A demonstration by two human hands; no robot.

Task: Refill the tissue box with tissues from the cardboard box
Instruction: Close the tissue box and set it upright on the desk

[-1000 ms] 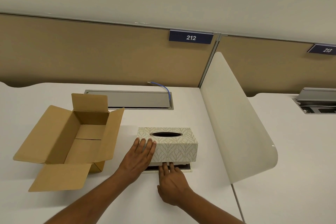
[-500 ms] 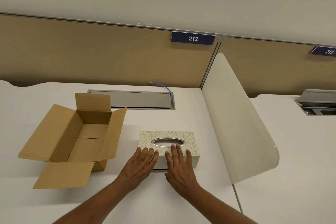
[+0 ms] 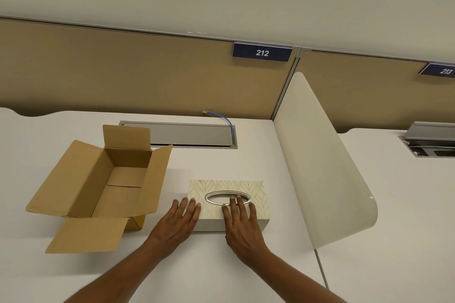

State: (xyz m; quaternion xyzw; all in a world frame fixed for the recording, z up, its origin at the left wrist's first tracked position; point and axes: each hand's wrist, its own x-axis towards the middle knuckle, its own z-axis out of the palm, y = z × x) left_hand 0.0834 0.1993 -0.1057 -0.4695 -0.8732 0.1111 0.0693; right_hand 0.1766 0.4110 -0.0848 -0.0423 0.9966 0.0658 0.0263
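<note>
The patterned tissue box (image 3: 256, 192) with an oval metal-rimmed slot lies flat on the white desk (image 3: 221, 265). My left hand (image 3: 178, 221) rests flat against its near left corner, fingers spread. My right hand (image 3: 242, 221) lies flat on its top, fingertips at the slot's rim. The brown cardboard box (image 3: 118, 179) stands open to the left, flaps spread; no tissues show inside it.
A grey cable hatch (image 3: 192, 134) with a blue cable (image 3: 227, 122) sits behind the boxes. A curved cream divider (image 3: 320, 167) rises on the right. Tan partition panels (image 3: 123, 76) line the desk's far edge.
The tissue box was tilted up with its base open; it now lies flat on the desk. My right hand moved from its underside onto its top.
</note>
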